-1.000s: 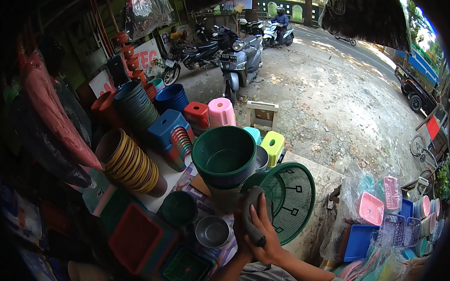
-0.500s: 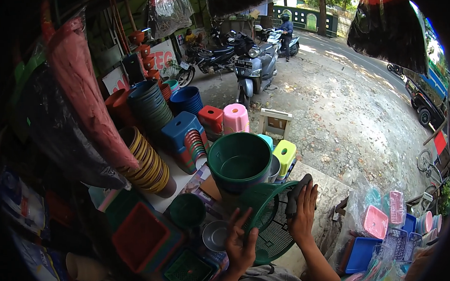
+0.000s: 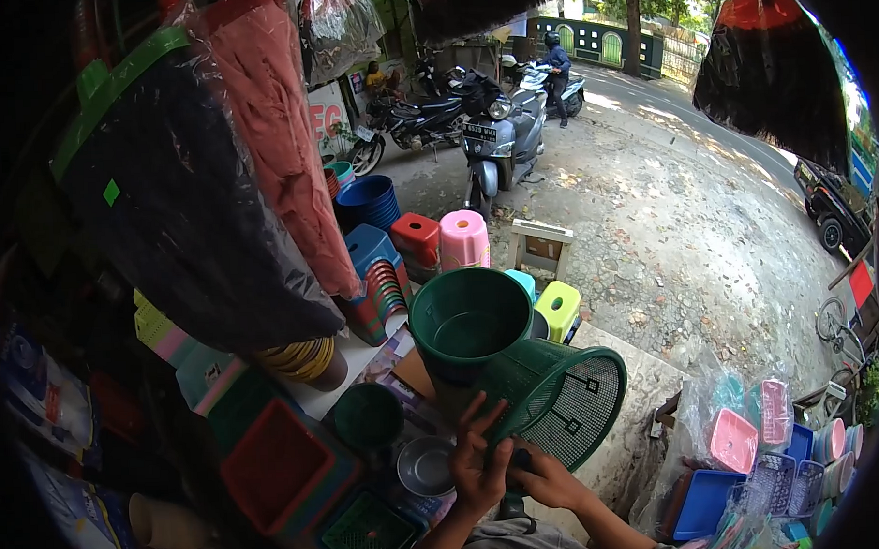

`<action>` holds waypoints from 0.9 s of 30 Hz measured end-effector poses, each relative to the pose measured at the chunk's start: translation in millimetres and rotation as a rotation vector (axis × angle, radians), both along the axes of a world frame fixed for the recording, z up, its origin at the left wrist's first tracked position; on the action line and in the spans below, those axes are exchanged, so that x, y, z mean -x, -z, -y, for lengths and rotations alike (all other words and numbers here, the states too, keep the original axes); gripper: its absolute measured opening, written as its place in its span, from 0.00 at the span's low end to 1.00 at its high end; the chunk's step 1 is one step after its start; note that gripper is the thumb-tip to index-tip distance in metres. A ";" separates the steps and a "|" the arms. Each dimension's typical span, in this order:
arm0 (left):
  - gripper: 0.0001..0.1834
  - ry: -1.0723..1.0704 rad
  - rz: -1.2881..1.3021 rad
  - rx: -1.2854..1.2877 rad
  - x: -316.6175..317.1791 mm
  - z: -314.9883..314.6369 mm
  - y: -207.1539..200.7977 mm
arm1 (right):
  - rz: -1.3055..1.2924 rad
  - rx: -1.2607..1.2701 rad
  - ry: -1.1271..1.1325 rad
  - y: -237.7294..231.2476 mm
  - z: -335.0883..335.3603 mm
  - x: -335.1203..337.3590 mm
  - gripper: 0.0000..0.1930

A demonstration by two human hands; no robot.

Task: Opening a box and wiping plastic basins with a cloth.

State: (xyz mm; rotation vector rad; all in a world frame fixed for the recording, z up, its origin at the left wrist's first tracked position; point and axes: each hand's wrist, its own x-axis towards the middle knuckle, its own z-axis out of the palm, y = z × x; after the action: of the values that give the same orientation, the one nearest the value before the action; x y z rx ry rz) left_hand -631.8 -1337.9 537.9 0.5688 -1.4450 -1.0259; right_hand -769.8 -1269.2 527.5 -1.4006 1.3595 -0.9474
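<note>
A green plastic basket [image 3: 501, 381] with a mesh bottom lies tilted in front of me, its round opening turned toward the right and me. My left hand [image 3: 480, 467] is at the basket's near left rim, with the thumb bent in and some fingers raised along its side. Close beside it, my right hand [image 3: 551, 482] is closed at the near rim on a dark cloth, mostly hidden by the fingers. Just behind the basket stands a larger round green tub [image 3: 470, 317], open at the top.
A metal bowl [image 3: 426, 467], a small green pail [image 3: 368, 415] and stacked red trays [image 3: 277, 464] sit to the left. Wrapped hanging goods [image 3: 185, 187] crowd the upper left. Plastic baskets and trays [image 3: 709, 502] are at right. Stools [image 3: 559, 309] and a parked scooter [image 3: 498, 142] stand beyond.
My right hand has moved with the dark cloth from the basket's far right rim down to the near rim beside my left hand. The basket has turned, its opening shifting right and upward.
</note>
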 end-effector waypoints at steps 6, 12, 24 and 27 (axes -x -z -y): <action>0.11 -0.028 0.021 0.012 12.8 5.9 26.7 | 0.355 -0.017 0.121 -60.5 5.4 26.3 0.24; 0.21 -0.001 -0.029 -0.145 6.4 16.0 35.7 | -0.743 0.381 0.077 -76.7 5.4 51.2 0.33; 0.29 0.044 0.170 -0.237 24.2 -12.3 65.6 | 0.973 -0.128 0.430 7.1 -14.3 -33.8 0.38; 0.28 0.176 0.155 -0.379 30.0 -20.1 71.3 | 0.886 0.085 0.612 21.3 0.3 -22.6 0.40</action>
State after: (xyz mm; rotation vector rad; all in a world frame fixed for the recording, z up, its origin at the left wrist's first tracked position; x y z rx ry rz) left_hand -661.8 -1317.8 466.6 0.8183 -1.4620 -1.4371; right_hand -747.2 -1269.6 506.1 -0.4460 1.0377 -1.7675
